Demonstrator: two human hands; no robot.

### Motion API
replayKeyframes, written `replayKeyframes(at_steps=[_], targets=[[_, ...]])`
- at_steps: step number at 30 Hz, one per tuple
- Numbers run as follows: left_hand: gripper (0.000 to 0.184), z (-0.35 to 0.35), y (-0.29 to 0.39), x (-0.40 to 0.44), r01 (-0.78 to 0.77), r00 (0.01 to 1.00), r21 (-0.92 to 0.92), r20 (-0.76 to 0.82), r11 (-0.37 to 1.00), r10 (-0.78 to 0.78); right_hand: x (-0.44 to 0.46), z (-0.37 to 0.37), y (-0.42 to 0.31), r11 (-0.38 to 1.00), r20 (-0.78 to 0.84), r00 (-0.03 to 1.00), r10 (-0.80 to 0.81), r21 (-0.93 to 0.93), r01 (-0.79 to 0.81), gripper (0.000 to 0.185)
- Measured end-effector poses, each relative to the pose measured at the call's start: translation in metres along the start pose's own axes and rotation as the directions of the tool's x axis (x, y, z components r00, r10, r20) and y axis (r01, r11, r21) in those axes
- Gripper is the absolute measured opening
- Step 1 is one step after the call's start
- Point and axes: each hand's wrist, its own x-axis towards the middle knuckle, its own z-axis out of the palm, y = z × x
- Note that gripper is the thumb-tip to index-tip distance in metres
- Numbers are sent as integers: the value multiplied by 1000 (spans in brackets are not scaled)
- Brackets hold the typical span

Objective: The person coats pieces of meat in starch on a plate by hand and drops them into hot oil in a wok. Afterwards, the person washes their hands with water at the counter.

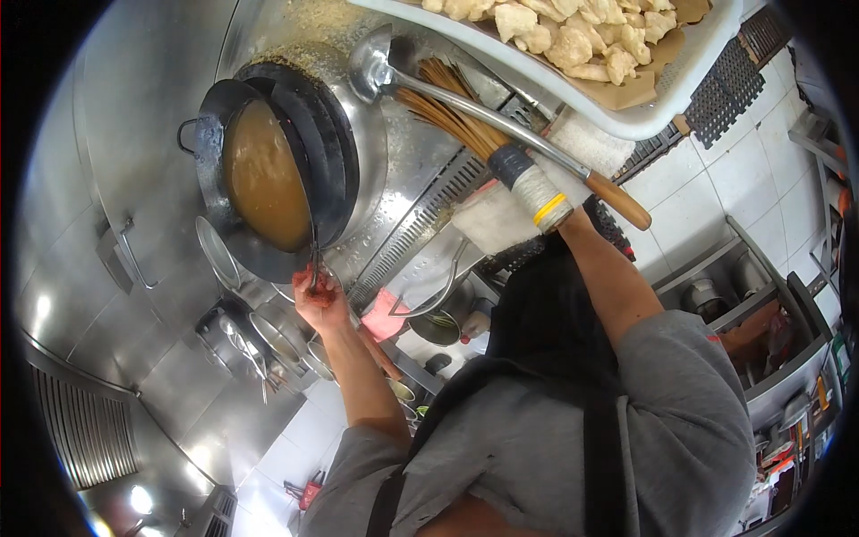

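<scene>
My left hand (320, 302) is closed round the near handle of a black wok (213, 116), with a red cloth between palm and handle. Tilted over the burner (335, 170), the wok holds cloudy brown liquid (264, 183). A bamboo wok brush (474, 134), its grip wrapped in dark and pale tape with a yellow band, extends from my right hand (569, 220). The brush's grip mostly hides those fingers. Beside the brush lies a steel ladle (483, 109) with a wooden handle, its bowl toward the burner.
A white tub (689, 89) of pale battered pieces (573, 40) stands at the top right. Folded white cloths (497, 219) lie by a slotted drain (420, 210). Strainers and pots (268, 331) are at lower left. Shelving (743, 304) stands to the right.
</scene>
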Motion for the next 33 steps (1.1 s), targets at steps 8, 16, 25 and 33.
replayKeyframes(at_steps=[8,16,25,33], targets=[[15,0,13,2,-21,999,-42,-42,999,19,-29,-94,35,-261,251,968,8,-934,244,42],[29,-82,13,-77,-22,997,26,-77,999,23,-150,-202,-11,-556,-39,998,-50,-829,-60,56],[72,-203,-84,-86,139,889,779,-370,611,269,-192,-15,4,-573,431,890,145,-697,431,38],[93,-199,-81,-109,183,872,762,-418,621,256,-321,264,29,107,826,272,493,-368,924,19]])
